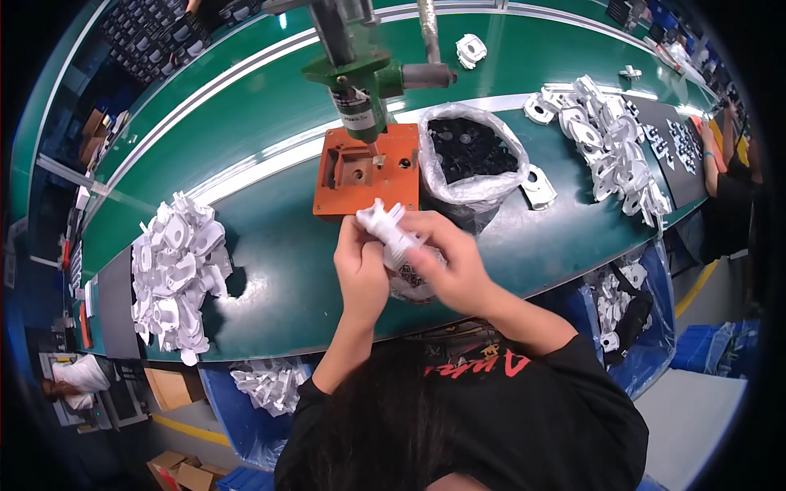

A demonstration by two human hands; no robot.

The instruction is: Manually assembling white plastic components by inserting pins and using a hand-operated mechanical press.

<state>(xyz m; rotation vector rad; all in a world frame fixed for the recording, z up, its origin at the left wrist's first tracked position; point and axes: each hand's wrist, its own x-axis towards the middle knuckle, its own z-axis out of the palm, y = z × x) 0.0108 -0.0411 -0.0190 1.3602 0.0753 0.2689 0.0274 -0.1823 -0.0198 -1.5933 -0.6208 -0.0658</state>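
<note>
A white moulded plastic part [385,226] is held between my two hands, just in front of an orange fixture block [336,193]. My left hand [361,266] grips it from the left side, fingers closed. On the other side my right hand [453,260] has its fingers closed round the part, slightly blurred. Above the fixture stands a green press [360,106], its tip over the recess. Under my hands sits a clear bag [412,288] of small pieces, partly hidden by them.
A lined bag of black pieces [471,147] stands right of the fixture. White parts lie heaped at left [176,274] and at right [602,139]. One white part [538,188] rests beside the bag. Blue bins [237,417] flank me below the bench. Another person's arm [711,155] is far right.
</note>
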